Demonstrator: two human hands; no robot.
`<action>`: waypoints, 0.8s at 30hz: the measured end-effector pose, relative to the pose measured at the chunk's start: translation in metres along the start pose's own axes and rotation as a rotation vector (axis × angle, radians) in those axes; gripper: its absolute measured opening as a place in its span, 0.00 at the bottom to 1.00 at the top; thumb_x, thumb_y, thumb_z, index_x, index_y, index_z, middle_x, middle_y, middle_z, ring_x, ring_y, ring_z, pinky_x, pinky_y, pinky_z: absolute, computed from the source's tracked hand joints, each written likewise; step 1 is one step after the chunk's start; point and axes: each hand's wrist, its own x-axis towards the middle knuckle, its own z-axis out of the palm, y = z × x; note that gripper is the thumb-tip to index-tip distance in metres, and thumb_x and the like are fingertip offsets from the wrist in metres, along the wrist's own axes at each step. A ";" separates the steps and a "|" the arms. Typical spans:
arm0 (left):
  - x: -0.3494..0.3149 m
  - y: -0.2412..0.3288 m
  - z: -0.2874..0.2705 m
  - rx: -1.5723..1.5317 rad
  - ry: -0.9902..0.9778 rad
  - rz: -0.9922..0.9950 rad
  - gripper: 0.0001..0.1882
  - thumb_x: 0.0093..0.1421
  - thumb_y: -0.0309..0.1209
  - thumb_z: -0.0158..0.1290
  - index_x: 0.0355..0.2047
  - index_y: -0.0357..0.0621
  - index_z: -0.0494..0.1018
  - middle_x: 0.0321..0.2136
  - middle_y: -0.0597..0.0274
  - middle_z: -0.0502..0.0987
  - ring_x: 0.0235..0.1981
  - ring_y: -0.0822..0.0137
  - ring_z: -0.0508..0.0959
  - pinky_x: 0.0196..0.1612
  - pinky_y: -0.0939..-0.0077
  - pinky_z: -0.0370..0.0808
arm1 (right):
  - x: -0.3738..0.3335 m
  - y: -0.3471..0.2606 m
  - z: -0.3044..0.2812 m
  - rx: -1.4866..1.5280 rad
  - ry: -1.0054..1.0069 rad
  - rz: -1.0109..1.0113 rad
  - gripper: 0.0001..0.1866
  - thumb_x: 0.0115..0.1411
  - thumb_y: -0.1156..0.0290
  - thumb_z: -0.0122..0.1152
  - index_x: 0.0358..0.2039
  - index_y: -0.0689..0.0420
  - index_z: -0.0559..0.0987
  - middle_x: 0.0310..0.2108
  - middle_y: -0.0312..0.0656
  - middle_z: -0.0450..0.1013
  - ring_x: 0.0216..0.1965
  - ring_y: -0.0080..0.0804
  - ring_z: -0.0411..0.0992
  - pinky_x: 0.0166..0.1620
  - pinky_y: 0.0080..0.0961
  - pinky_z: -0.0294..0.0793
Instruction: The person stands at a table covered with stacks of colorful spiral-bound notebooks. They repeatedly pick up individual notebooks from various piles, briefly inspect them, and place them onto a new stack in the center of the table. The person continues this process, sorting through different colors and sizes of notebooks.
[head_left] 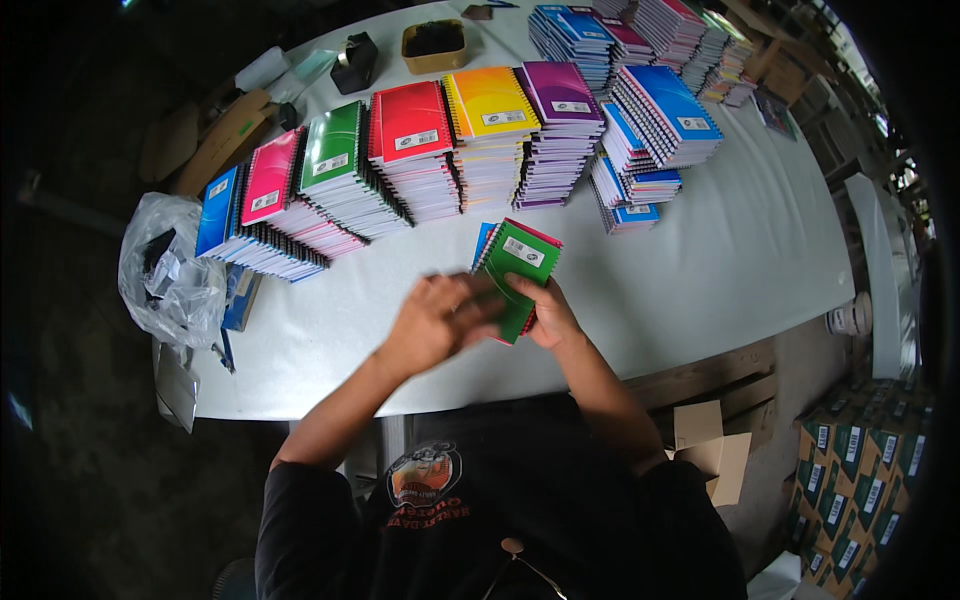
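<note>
My right hand [552, 312] grips a small stack of spiral notebooks by its right side, thumb lying on the top cover. On top is a green notebook [524, 262] with a white label. Edges of a red or pink notebook [560, 242] and a blue notebook [483, 238] stick out from beneath it. My left hand [438, 318] is at the stack's left side, its fingers smeared by motion; whether they touch the covers is unclear. Beyond my hands stand piles of spiral notebooks: blue [217, 210], pink [270, 178], green [333, 145], red [408, 120], yellow [490, 102] and purple [562, 92].
More blue notebooks [672, 105] are piled crookedly at the right, with further stacks behind. A tape dispenser [354, 64] and a tan tray [434, 48] sit at the back of the white table [740, 250]. A plastic bag [170, 270] lies left; an open carton [712, 452] stands below right.
</note>
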 end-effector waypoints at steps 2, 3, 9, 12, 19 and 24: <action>0.029 -0.037 -0.013 0.215 0.159 -0.058 0.27 0.45 0.31 0.61 0.48 0.45 0.69 0.46 0.56 0.70 0.48 0.55 0.69 0.49 0.59 0.65 | 0.000 -0.004 -0.003 -0.031 0.022 -0.007 0.18 0.54 0.71 0.59 0.46 0.59 0.70 0.41 0.40 0.70 0.42 0.31 0.71 0.45 0.30 0.72; 0.054 -0.049 -0.026 0.217 0.221 -0.212 0.33 0.46 0.32 0.61 0.53 0.43 0.64 0.53 0.54 0.65 0.53 0.53 0.65 0.53 0.57 0.62 | -0.002 -0.006 -0.004 -0.047 0.037 -0.007 0.18 0.54 0.72 0.58 0.46 0.59 0.69 0.42 0.41 0.70 0.42 0.32 0.71 0.45 0.30 0.72; 0.078 -0.076 -0.041 0.210 0.317 -0.285 0.17 0.56 0.30 0.51 0.47 0.50 0.70 0.40 0.61 0.77 0.37 0.60 0.77 0.40 0.67 0.73 | -0.003 -0.022 -0.004 0.041 -0.043 0.008 0.28 0.58 0.53 0.52 0.53 0.58 0.64 0.48 0.43 0.68 0.47 0.35 0.69 0.47 0.34 0.71; 0.057 -0.010 -0.015 0.226 0.210 0.194 0.12 0.51 0.25 0.53 0.36 0.53 0.77 0.31 0.63 0.78 0.30 0.68 0.77 0.29 0.74 0.72 | -0.007 -0.022 -0.019 0.175 -0.052 -0.012 0.35 0.58 0.42 0.45 0.55 0.58 0.63 0.50 0.45 0.67 0.49 0.38 0.68 0.49 0.37 0.70; 0.128 -0.018 -0.001 0.093 0.243 0.026 0.23 0.47 0.36 0.60 0.44 0.44 0.73 0.45 0.57 0.73 0.49 0.55 0.70 0.52 0.62 0.64 | -0.023 -0.033 -0.032 0.164 0.030 0.121 0.18 0.56 0.66 0.54 0.46 0.59 0.69 0.40 0.45 0.72 0.39 0.35 0.74 0.40 0.33 0.76; 0.153 -0.077 0.018 0.243 0.231 0.038 0.15 0.56 0.33 0.50 0.43 0.44 0.73 0.39 0.53 0.76 0.41 0.54 0.76 0.45 0.60 0.71 | -0.027 -0.037 -0.041 0.166 0.097 0.039 0.21 0.57 0.60 0.54 0.47 0.59 0.69 0.41 0.45 0.72 0.40 0.35 0.73 0.43 0.35 0.75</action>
